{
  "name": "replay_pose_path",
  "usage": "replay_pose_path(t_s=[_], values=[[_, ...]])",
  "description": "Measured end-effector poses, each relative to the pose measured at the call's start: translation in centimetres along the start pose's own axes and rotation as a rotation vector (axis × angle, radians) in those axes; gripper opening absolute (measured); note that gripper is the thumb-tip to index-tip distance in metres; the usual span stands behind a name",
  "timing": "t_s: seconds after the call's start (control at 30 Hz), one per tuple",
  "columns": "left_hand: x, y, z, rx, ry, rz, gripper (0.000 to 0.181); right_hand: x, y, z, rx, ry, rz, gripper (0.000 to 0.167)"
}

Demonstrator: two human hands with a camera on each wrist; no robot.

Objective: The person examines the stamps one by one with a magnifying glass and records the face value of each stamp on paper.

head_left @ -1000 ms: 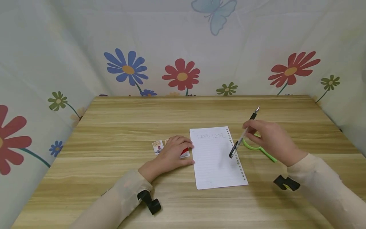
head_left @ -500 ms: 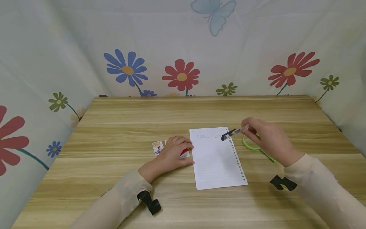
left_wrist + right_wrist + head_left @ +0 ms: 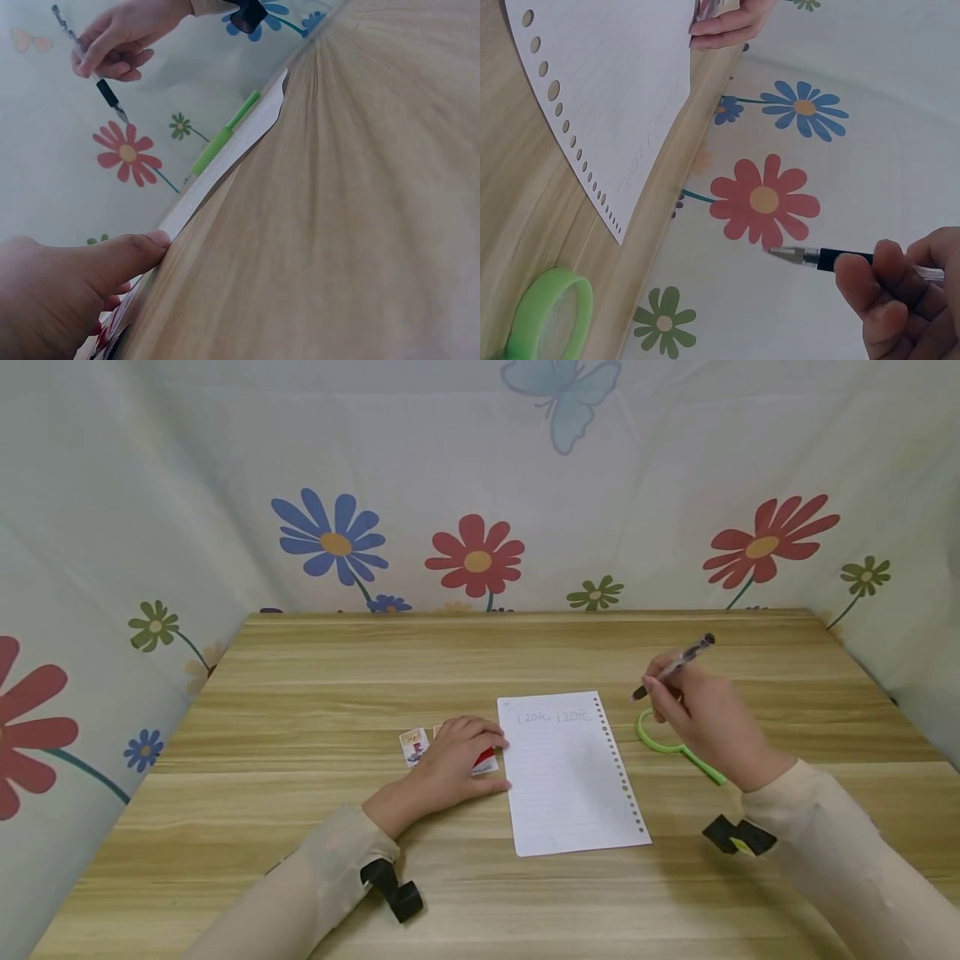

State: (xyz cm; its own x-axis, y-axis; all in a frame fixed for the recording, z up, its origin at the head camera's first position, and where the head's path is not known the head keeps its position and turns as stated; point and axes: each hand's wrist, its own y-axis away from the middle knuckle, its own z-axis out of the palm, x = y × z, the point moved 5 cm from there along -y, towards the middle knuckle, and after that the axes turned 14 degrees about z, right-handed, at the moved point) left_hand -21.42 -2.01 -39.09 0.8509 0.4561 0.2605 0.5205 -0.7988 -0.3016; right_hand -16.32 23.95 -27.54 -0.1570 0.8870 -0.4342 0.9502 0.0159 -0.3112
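My right hand (image 3: 708,718) is raised above the table to the right of the paper and pinches a clear-barrelled pen (image 3: 686,660) with a black grip. In the right wrist view the uncapped metal tip of the pen (image 3: 795,255) shows, apart from the sheet. A lined sheet of paper (image 3: 570,793) with punched holes down its right edge bears "120元 120元" in handwriting near the top. My left hand (image 3: 453,758) rests on the table with relaxed fingers, its fingertips and thumb at the sheet's left edge. Under it lie small picture cards, one with red (image 3: 485,762), partly hidden.
A light green magnifying glass (image 3: 703,767) lies right of the paper, below my right hand, its rim partly hidden. One small stamp-like picture card (image 3: 413,747) lies left of my left hand. A flowered cloth (image 3: 645,485) hangs behind the wooden table (image 3: 360,660).
The pen has turned round in my right fingers: its tip pointed up and away, and now points down to the left. My left hand and the paper have stayed put.
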Motion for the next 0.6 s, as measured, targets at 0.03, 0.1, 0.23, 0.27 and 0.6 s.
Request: replay_pose_path(t_s=[0.03, 0.1, 0.23, 0.27, 0.6], values=[[0.0, 0.0, 0.0, -0.001, 0.0, 0.0, 0.048, 0.0, 0.0, 0.0, 0.002, -0.005, -0.004, 0.01], [0.0, 0.0, -0.1, -0.002, -0.002, 0.0, 0.048, 0.1, 0.0, 0.0, -0.004, -0.017, -0.01, 0.011], [0.0, 0.0, -0.1, -0.003, 0.0, -0.001, 0.048, 0.3, -0.1, 0.3, -0.04, -0.069, -0.035, 0.013], [0.0, 0.0, -0.1, -0.002, 0.0, -0.002, 0.049, 0.4, -0.1, 0.3, -0.057, -0.091, -0.036, 0.012], [0.1, 0.0, 0.0, -0.007, 0.01, -0.007, 0.049, 1.5, -0.2, 1.6, -0.16, -0.365, 0.043, 0.011]])
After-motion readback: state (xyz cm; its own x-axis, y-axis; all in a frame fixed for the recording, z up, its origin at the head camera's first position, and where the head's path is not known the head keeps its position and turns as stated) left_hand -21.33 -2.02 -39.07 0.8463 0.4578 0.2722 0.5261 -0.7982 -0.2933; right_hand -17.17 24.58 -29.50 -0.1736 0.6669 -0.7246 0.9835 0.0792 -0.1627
